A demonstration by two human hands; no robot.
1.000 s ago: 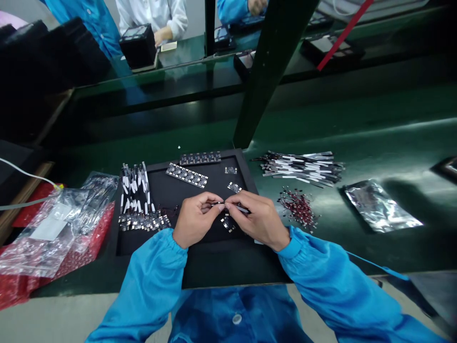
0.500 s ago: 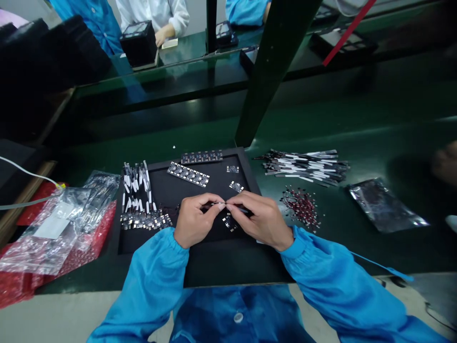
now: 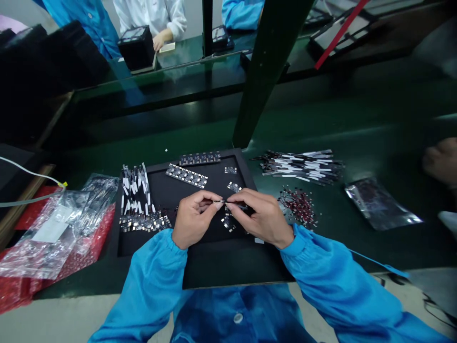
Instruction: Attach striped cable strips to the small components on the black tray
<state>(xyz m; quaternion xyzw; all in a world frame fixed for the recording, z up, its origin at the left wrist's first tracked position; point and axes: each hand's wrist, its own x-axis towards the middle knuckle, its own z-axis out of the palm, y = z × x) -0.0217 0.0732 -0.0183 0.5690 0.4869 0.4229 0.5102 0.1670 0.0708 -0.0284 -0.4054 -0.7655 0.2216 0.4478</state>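
Note:
My left hand (image 3: 194,216) and my right hand (image 3: 262,214) meet fingertip to fingertip over the black tray (image 3: 167,247). Both are closed in a pinch. Between them is a thin dark piece (image 3: 223,201) with light specks, seen edge-on and mostly covered by the fingers. Just below the fingertips lies a small circuit board (image 3: 228,222); another board (image 3: 234,186) and one more (image 3: 230,170) lie behind my right hand. Two strips of joined boards rest toward the tray's far side, a pale-faced strip (image 3: 186,176) and a darker strip (image 3: 200,158).
Boards with white-and-black leads (image 3: 136,195) fill the tray's left side. Right of it lie a bundle of strips (image 3: 303,166), tiny red-and-black parts (image 3: 299,205) and a silvery bag (image 3: 382,202). Plastic bags (image 3: 53,228) lie left. A green post (image 3: 255,90) rises behind; another person's hand (image 3: 442,162) is at right.
The view has shifted slightly. My hands stay pinched together in nearly the same place, and the piece between them has turned a little. The other person's hand at right shows more.

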